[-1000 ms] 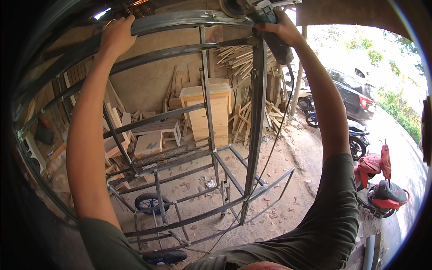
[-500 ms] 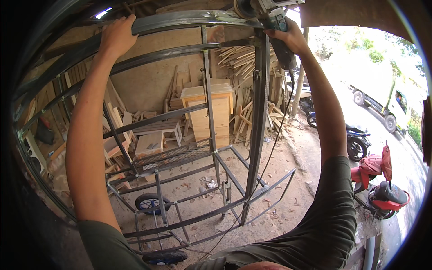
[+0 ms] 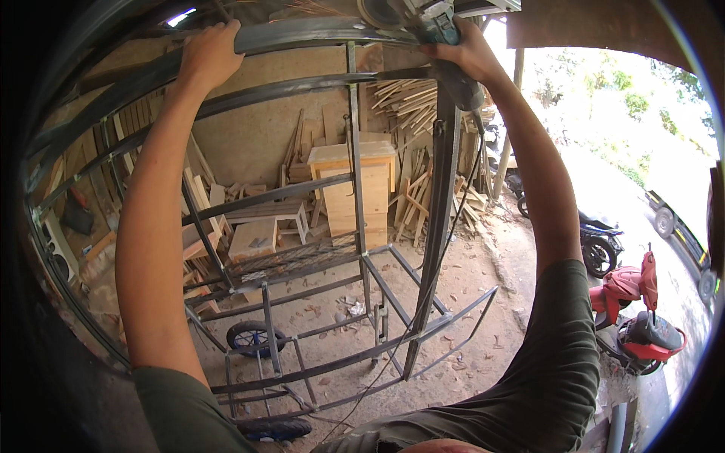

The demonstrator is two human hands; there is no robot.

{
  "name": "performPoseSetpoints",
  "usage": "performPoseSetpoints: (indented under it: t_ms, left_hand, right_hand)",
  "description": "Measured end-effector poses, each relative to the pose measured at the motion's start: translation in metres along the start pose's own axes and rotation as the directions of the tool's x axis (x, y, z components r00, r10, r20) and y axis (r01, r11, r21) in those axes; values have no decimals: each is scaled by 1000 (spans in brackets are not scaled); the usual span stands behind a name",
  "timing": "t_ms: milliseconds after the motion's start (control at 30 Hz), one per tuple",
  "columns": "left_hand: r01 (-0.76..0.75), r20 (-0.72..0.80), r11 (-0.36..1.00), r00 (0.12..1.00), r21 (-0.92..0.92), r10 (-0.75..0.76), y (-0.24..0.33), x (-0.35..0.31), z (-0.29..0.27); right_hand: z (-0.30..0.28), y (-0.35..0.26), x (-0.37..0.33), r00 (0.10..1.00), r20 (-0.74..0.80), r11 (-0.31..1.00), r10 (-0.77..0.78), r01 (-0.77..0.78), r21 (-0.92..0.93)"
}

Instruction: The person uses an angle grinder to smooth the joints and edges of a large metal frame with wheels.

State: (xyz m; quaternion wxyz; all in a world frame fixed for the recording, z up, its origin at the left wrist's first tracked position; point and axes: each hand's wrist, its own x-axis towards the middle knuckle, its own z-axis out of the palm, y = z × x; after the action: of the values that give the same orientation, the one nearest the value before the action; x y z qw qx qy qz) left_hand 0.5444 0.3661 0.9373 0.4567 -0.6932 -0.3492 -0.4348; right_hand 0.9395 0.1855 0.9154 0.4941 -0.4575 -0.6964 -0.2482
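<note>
Grinder [image 3: 427, 30] sits at the top of the view, raised overhead, its disc end against the curved top bar [image 3: 317, 32] of a steel frame [image 3: 442, 219]. The right hand [image 3: 470, 54] is wrapped tight round the grinder's body, arm stretched up from the lower right. A black cord [image 3: 453, 226] hangs from the tool's rear end and runs down beside the frame's upright post toward the floor [image 3: 468, 302].

The left hand [image 3: 210, 54] is closed over the same top bar, well to the left of the grinder, with the fingers curled over the bar's upper edge and the forearm reaching straight up from the lower left. Both sleeves are dark green.

Below the arms, the frame spreads out as a cage of thin square tubes, with a small black wheel [image 3: 253, 337] near its lower left and another wheel [image 3: 273, 429] at the bottom edge. Behind the frame stands a pale wooden cabinet [image 3: 355, 189], and beside it a low stool [image 3: 260, 226], with heaps of timber offcuts [image 3: 404, 98] stacked against the wall. The floor is bare dirt scattered with dry leaves. To the right, outside in bright daylight, a red scooter [image 3: 642, 317] and a dark motorbike [image 3: 596, 241] are parked by the road.
</note>
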Motion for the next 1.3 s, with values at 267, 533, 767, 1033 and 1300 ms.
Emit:
performPoseSetpoints:
  t_ms: [267, 533, 767, 1033, 1300]
  left_hand:
    - [12, 48, 1000, 999, 11, -13, -7, 4, 3]
    - [73, 0, 996, 997, -47, -73, 2, 3, -2]
    - [77, 57, 996, 996, -52, -74, 3, 4, -3]
    - [66, 90, 993, 994, -102, -57, -10, -1, -11]
    - [81, 49, 993, 995, 88, -86, -38, -12, -3]
  right_hand:
    - [6, -22, 3, 999, 31, 999, -8, 9, -38]
    - [-21, 45, -9, 998, -50, 999, 43, -42, 22]
    - [-23, 36, -10, 996, -4, 995, 88, -88, 45]
    - [-8, -10, 2, 1000, 15, 997, 7, -6, -83]
    - [-6, 3, 10, 1000, 2, 994, -7, 7, -109]
